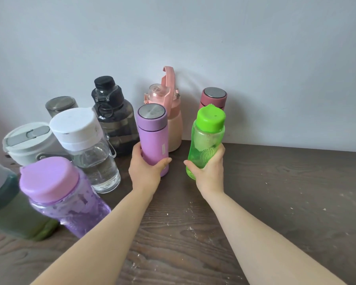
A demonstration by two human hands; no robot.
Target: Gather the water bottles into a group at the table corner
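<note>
- Left hand [145, 169] wrapped around lilac flask [153, 138]; right hand [209, 171] gripping green bottle [207, 140], both near mid-table.
- Head view: ten bottles total; eight others cluster left and along wall [275, 58].
- Table [286, 202] right half open, wall edge behind.

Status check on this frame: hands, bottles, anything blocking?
Left hand gripping lilac steel-capped flask. Right hand gripping green bottle. Pink-handled bottle and maroon flask outside the left cluster, by the wall. Nothing blocking.
</note>
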